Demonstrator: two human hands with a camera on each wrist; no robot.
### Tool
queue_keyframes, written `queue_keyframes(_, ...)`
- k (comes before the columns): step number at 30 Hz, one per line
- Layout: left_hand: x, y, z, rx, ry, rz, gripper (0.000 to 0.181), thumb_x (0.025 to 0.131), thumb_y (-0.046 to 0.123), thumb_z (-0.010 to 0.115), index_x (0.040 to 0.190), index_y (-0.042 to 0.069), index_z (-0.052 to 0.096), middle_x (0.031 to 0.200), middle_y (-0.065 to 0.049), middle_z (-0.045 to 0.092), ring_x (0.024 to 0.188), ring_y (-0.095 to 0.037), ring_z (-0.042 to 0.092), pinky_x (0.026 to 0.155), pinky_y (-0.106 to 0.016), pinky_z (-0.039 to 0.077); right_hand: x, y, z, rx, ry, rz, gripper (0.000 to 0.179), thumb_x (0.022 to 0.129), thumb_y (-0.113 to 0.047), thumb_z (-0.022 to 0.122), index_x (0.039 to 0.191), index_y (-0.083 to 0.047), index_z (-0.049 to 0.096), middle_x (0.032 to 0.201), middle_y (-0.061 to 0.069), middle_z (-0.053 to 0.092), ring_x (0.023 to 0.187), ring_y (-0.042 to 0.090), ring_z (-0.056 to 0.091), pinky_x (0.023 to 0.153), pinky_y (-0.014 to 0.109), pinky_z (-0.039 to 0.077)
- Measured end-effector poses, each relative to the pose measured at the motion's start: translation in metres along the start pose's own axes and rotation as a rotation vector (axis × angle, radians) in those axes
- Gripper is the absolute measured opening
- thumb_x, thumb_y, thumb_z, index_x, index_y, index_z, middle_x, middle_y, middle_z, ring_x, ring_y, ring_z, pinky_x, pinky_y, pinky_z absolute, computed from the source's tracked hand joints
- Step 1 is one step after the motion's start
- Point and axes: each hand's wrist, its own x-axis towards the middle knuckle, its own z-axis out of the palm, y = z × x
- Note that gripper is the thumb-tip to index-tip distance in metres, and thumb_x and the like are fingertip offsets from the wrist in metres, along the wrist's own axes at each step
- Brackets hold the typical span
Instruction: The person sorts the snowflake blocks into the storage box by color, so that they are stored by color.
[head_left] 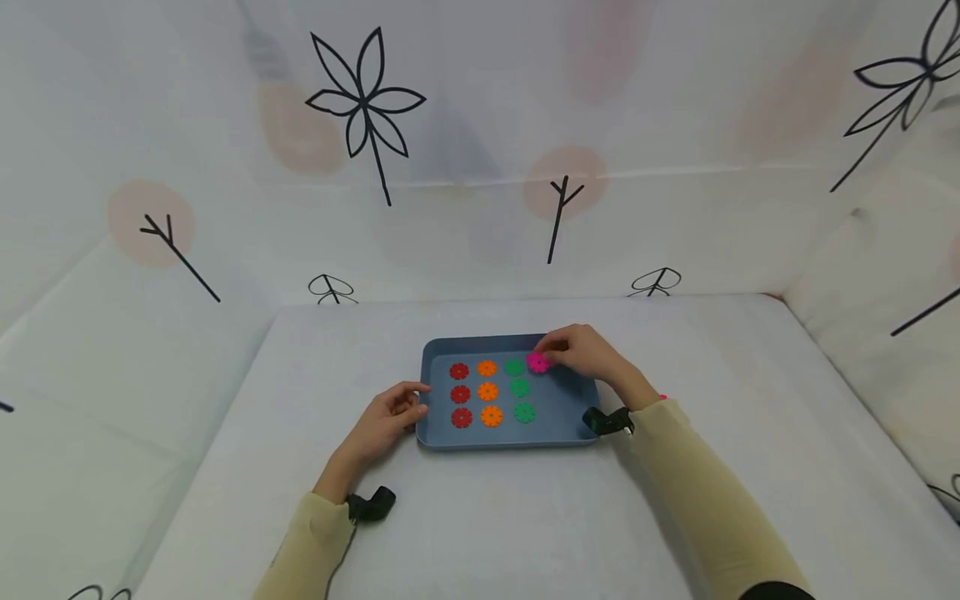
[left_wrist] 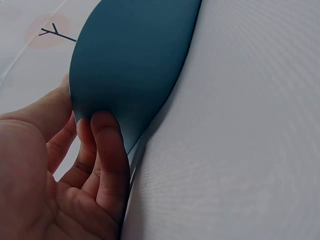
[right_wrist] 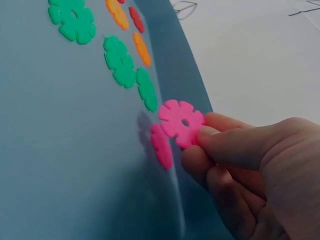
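Note:
A blue-grey tray (head_left: 558,433) lies on the table with flower-shaped plastic discs in columns: red discs (head_left: 460,394), orange discs (head_left: 487,391) and green discs (head_left: 520,387), three of each. At the tray's far right part, my right hand (head_left: 588,354) pinches a pink flower-shaped disc (right_wrist: 182,122) between thumb and fingers. Just under it in the right wrist view, a second pink disc (right_wrist: 161,146) lies on the tray floor beside the end green disc. My left hand (head_left: 386,421) holds the tray's left edge, its fingertips (left_wrist: 105,122) against the outer wall.
A white cloth-covered table (head_left: 495,517) surrounds the tray. A bit of something pink (head_left: 662,397) shows past the right sleeve. Behind stands a pale curtain (head_left: 465,242) printed with plants. A dark camera (head_left: 372,505) sits on the left wrist, another camera (head_left: 606,421) on the right.

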Motion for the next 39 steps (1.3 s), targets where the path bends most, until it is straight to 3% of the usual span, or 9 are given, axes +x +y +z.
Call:
queue_keyframes(12,-0.0013,0.0006,-0.0013,-0.001,0.002,0.011,0.037,0.098,0.011,0.064,0.133,0.000,0.057,0.092,-0.010,0.051,0.073,-0.018,0.049,0.065,-0.025,0.045,0.0028,-0.0029,0.0026,-0.038,-0.062,0.006,0.013,0.092,-0.010,0.069,0.102,-0.011,0.077,0.092,-0.002,0.071,0.083,0.018,0.057,0.076,0.035,0.046)
queue_keyframes(27,0.0002,0.0005,0.0000,-0.007,0.007,0.014,0.036,0.098,0.013,0.064,0.131,0.001,0.059,0.092,-0.010,0.051,0.073,-0.016,0.050,0.066,-0.025,0.045,0.0017,-0.0063,0.0036,-0.088,-0.065,0.030,0.010,0.091,-0.011,0.071,0.098,-0.014,0.077,0.084,-0.005,0.069,0.077,0.017,0.055,0.071,0.033,0.044)
queue_keyframes(39,-0.0001,0.0002,0.0005,0.014,0.001,0.035,0.034,0.099,0.012,0.064,0.131,0.001,0.059,0.092,-0.012,0.051,0.072,-0.015,0.049,0.066,-0.024,0.045,-0.0004,-0.0051,0.0047,-0.080,-0.061,0.029,0.011,0.092,-0.014,0.071,0.102,-0.015,0.076,0.090,-0.004,0.069,0.082,0.019,0.056,0.076,0.035,0.045)
